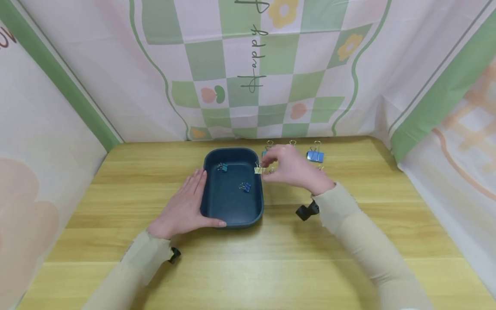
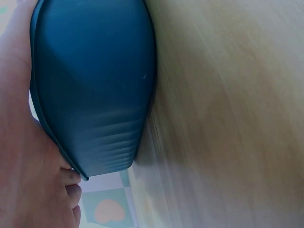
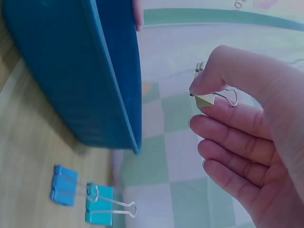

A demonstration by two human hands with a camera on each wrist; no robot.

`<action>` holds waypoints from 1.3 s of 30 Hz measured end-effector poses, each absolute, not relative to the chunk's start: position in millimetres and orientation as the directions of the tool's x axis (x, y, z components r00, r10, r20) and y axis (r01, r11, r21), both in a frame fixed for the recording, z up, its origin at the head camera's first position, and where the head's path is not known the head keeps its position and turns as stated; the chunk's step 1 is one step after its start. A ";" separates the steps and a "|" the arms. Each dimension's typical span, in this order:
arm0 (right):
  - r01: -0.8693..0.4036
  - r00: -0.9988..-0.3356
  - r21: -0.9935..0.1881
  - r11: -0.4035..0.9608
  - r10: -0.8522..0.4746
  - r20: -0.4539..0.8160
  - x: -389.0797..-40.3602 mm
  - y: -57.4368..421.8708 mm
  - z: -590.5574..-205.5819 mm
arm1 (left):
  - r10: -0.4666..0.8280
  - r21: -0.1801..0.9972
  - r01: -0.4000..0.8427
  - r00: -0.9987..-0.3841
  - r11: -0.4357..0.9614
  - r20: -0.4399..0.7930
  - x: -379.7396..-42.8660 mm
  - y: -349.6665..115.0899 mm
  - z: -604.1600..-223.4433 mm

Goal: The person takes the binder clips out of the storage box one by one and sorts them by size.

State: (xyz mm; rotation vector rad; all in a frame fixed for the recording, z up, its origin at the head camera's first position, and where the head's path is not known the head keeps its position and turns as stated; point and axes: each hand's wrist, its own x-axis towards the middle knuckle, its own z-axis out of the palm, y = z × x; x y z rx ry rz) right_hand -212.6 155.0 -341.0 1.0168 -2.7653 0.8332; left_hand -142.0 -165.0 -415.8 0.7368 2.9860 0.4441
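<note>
A dark blue rectangular tray (image 1: pixel 232 215) sits on the table. Inside it lie a small teal binder clip (image 1: pixel 222 167) and a small blue binder clip (image 1: pixel 245 187). Straight fingers of my left hand (image 1: pixel 185 209) rest along the tray's left side, the thumb across its near left corner. Between thumb and index finger, my right hand (image 1: pixel 288 167) pinches a small yellow binder clip (image 3: pixel 205 100) at the tray's right rim. In the right wrist view that clip is raised, one wire handle sticking out, with the other fingers loosely bent below.
Behind and right of my right hand are more binder clips, among them a large blue clip (image 1: pixel 315 156) and a teal clip (image 3: pixel 99 205). My hand partly hides several. A patterned curtain (image 1: pixel 240 94) hangs at the table's back edge.
</note>
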 end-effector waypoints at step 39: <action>-0.502 -0.813 -0.488 0.714 -0.582 -0.015 -210.5 192.1 -418.5 | 0.459 0.279 0.448 -0.888 0.850 0.026 -144.4 -165.5 -418.5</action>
